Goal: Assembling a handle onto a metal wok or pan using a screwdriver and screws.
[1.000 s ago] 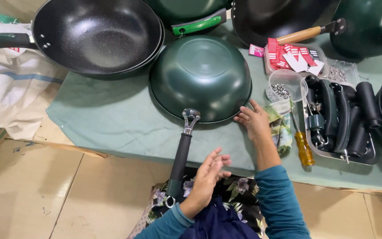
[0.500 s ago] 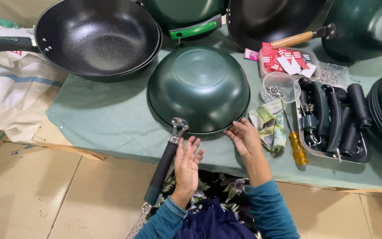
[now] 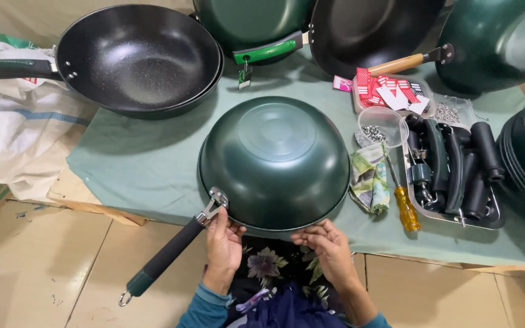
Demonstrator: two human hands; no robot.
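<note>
Wok [image 3: 274, 161] upside down on desk [image 3: 135, 164]; left hand [image 3: 223, 243] and right hand [image 3: 329, 246] clamped on rim; likely heavy, stiff, slick-coated.

Your left hand [image 3: 223, 243] sits at the near centre of the view, palm down, fingers curled forward and thumb spread to the right. Your right hand [image 3: 329, 246] lies just to its right, fingers bent and pointing left. Both forearms, in blue sleeves, run back toward you.
</note>
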